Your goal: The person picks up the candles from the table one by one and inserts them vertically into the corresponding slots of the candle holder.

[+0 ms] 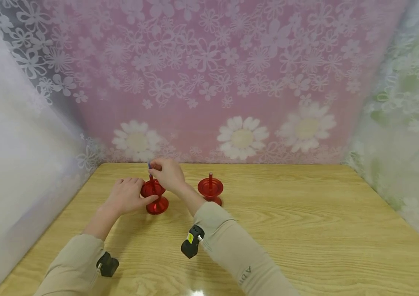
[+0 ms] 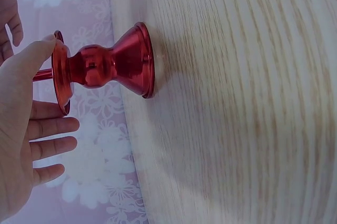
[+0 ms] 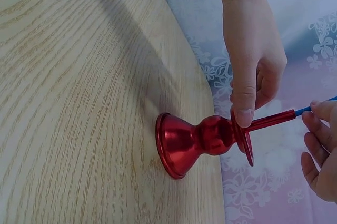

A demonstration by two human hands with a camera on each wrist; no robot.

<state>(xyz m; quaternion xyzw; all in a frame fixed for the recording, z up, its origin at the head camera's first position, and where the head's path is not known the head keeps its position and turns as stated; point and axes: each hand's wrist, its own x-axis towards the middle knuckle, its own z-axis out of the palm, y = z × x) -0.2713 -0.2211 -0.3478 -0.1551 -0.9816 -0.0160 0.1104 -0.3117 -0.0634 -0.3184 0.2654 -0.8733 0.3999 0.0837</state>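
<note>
A shiny red metal candle holder (image 1: pixel 157 206) stands upright on the table, with a wide dish and a thin red tube (image 3: pixel 271 121) rising from its middle. My left hand (image 1: pixel 128 197) grips the dish (image 2: pixel 62 79) by its rim, thumb on the near side and fingers round the other. Above it, my right hand (image 1: pixel 169 174) pinches a thin blue stick (image 3: pixel 301 112) between thumb and fingertips. The stick's lower end meets the top of the tube, in line with it; its upper part is hidden by the fingers.
A second red candle holder (image 1: pixel 210 188), of the same shape, stands upright to the right, close beyond my right forearm. Wood-grain tabletop (image 1: pixel 305 222) spreads under everything. Flowered cloth (image 1: pixel 209 82) hangs along the back edge, with pale cloth at both sides.
</note>
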